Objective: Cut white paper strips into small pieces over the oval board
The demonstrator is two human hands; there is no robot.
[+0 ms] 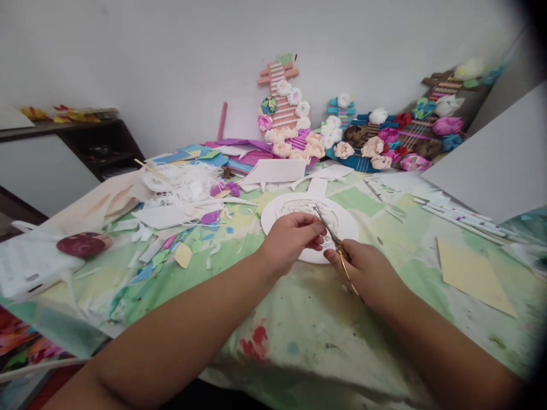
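Note:
My right hand grips a pair of scissors with gold-coloured handles, the blades pointing up and to the left. Close beside the blades, my left hand is pinched closed; what its fingertips hold is too small to name. Beneath both hands lies a white oval board with a rectangular tab at its far edge. Loops of white cord or twisted paper cover the board's middle, partly hidden by my left hand and the scissors.
Paper scraps and tangled white string litter the table's left side. Paper-flower guitar shapes lean on the wall. Pens and a yellow paper piece lie right. A red-brown oval object rests on a white packet.

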